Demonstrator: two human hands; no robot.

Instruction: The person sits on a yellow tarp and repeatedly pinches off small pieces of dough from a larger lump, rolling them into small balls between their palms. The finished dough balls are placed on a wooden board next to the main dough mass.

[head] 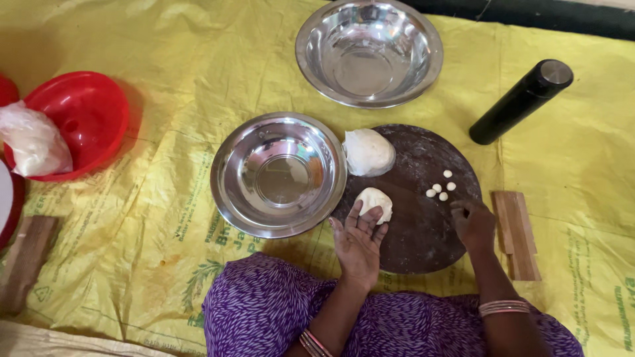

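Two hands work at the round board [423, 238]: left hand [359, 241] lies released, fingertips steadying the small dough piece [374, 201]; right hand [473, 223] is clenched, contents hidden, near four dough pellets [441, 186]. Beyond them rests the large dough lump [368, 151].

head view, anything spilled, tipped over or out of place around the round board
Only small things stand out. The black cylindrical bottle lies on its side on the yellow sheet, and the red plastic bowl sits tilted. The dark round wooden board is dusted with flour. Nothing looks spilled or broken.
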